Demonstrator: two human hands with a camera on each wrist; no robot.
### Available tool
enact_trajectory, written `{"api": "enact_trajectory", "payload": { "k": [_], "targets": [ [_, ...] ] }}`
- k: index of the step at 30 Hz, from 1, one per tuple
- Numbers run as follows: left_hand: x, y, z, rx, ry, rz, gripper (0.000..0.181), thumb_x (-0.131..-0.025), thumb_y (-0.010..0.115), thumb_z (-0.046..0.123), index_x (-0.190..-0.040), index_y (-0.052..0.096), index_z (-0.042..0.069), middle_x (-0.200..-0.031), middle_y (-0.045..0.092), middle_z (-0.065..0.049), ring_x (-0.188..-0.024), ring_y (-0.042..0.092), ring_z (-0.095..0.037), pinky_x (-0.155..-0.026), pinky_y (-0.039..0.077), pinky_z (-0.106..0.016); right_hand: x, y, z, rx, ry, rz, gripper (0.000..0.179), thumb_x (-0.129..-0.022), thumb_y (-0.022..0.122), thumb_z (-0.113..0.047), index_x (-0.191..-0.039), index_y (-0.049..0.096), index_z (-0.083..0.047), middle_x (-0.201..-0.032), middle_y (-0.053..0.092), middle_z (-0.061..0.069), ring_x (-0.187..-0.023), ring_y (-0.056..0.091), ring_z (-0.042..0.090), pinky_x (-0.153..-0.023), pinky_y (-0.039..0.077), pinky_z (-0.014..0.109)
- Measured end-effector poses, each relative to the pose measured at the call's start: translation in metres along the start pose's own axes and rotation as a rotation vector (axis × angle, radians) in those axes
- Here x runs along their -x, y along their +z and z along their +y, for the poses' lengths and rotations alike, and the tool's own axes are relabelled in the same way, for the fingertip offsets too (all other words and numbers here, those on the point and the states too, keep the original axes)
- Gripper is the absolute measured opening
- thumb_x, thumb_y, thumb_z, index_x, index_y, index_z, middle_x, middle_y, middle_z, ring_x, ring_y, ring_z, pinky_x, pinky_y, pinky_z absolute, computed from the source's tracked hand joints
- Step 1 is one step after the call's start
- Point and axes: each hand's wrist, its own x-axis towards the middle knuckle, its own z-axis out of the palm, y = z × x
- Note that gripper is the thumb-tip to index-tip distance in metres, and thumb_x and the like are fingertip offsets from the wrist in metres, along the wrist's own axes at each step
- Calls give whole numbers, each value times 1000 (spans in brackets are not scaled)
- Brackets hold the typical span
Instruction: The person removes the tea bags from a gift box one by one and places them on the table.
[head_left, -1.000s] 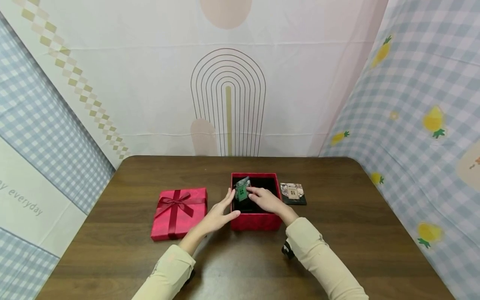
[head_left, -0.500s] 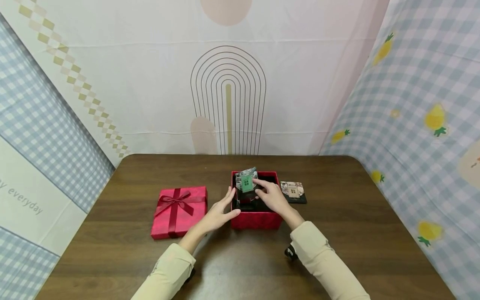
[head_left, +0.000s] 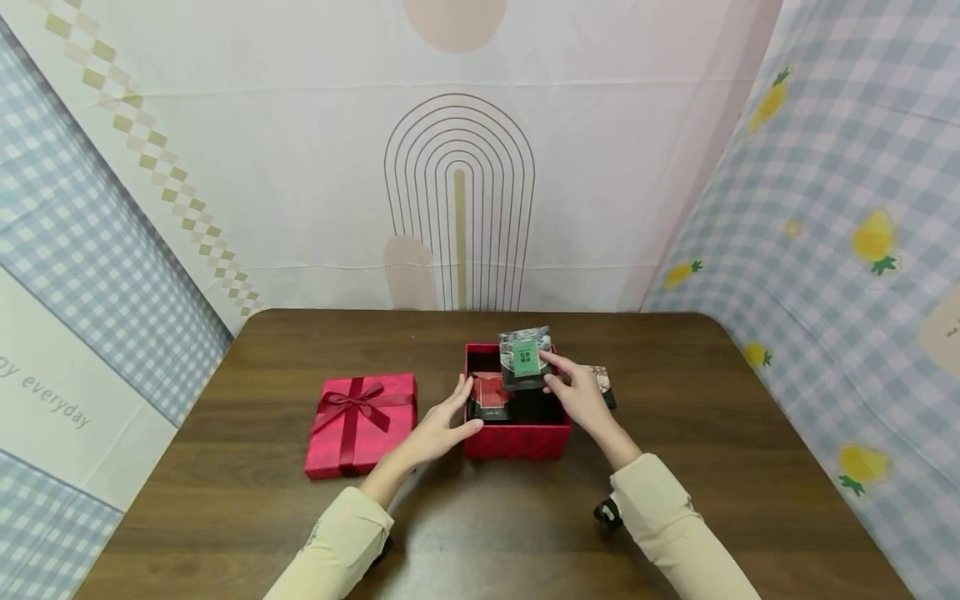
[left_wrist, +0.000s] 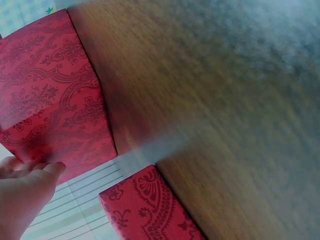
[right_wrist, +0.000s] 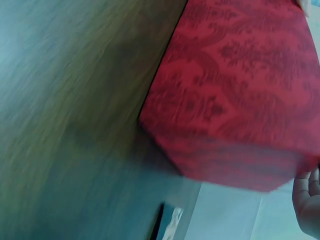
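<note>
A packet with a green label [head_left: 525, 358] is lifted above an uncovered red gift box [head_left: 516, 442], its upper edge leaning past the box's far rim, as a person's right hand [head_left: 577, 393] pinches its right side between thumb and fingers. Inside the box, against the left wall, a packet with a red label [head_left: 492, 396] leans over the black interior. The left hand [head_left: 435, 432] rests at the box's left side, fingers extended and thumb spread apart from them. A third packet, pale and black [head_left: 603, 382], lies just right of the box, partly hidden behind the right hand. The box stands on the brown wood-grain surface [head_left: 480, 533], nearer its far edge and roughly midway between the side edges; the wrist views show dark ornamental patterning on its walls. Toward the surface's left edge lies the red box lid [head_left: 375, 442], topped by a dark red ribbon bow [head_left: 357, 403]. Both arms, in cream sleeves [head_left: 667, 525], reach in from the near edge. Beyond the far edge hangs a white cloth [head_left: 600, 167] printed with nested arches; to the right, blue-checked fabric [head_left: 795, 308] carries yellow fruit motifs.
</note>
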Motion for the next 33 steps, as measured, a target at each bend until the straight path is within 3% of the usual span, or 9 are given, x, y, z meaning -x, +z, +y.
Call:
{"api": "enact_trajectory", "payload": {
  "k": [5, 10, 12, 16, 19, 23, 33],
  "targets": [
    [-1, 1, 0, 4, 0, 15, 71, -90, 57, 23, -144, 17, 0, -150, 6, -19, -134, 23, -35, -105, 23, -51, 3, -18, 8, -87, 36, 97, 34, -87, 53, 5, -121, 58, 1, -90, 64, 25, -63, 63, 10, -53, 44, 17],
    [-1, 2, -1, 5, 6, 14, 71, -91, 57, 23, -144, 17, 0, -150, 7, -19, -134, 22, -35, -105, 23, -50, 7, -39, 1, -182, 109, 175, 32, -89, 50, 5, -121, 55, 7, -99, 61, 31, -59, 56, -5, -56, 46, 13],
    [-1, 2, -2, 5, 7, 13, 71, -91, 56, 24, -144, 17, 0, -150, 7, -20, -134, 22, -35, -106, 22, -50, 7, -48, 3, -178, 132, 218, 31, -89, 51, 5, -120, 55, 7, -97, 61, 26, -59, 55, -5, -58, 46, 12],
    [-1, 1, -2, 9, 8, 9, 71, -91, 56, 24, -144, 17, 0, -150, 6, -21, -134, 21, -35, -105, 22, -51, 4, -62, 23, -171, 164, 291, 30, -90, 52, 3, -118, 57, 6, -78, 59, 2, -59, 55, -4, -60, 47, 13],
    [-1, 1, -2, 8, 11, 5, 71, -91, 56, 24, -144, 16, 0, -150, 6, -21, -134, 21, -36, -105, 22, -51, 5, -73, 31, -175, 189, 314, 29, -90, 51, 2, -118, 57, 7, -75, 56, -10, -60, 55, -3, -62, 48, 13],
    [-1, 1, -1, 8, 11, 2, 71, -91, 56, 25, -144, 17, 0, -150, 6, -21, -134, 21, -35, -105, 22, -51, 7, -87, 43, -142, 225, 333, 30, -90, 50, 2, -119, 56, 8, -80, 57, -14, -59, 55, -4, -62, 47, 13],
    [-1, 1, -2, 4, 13, 3, 71, -91, 56, 24, -144, 16, -1, -150, 6, -20, -134, 22, -36, -105, 22, -51, 16, -112, 83, 93, 328, 322, 31, -90, 49, 0, -120, 58, 4, -90, 63, 5, -59, 55, -5, -59, 47, 16]
  ]
}}
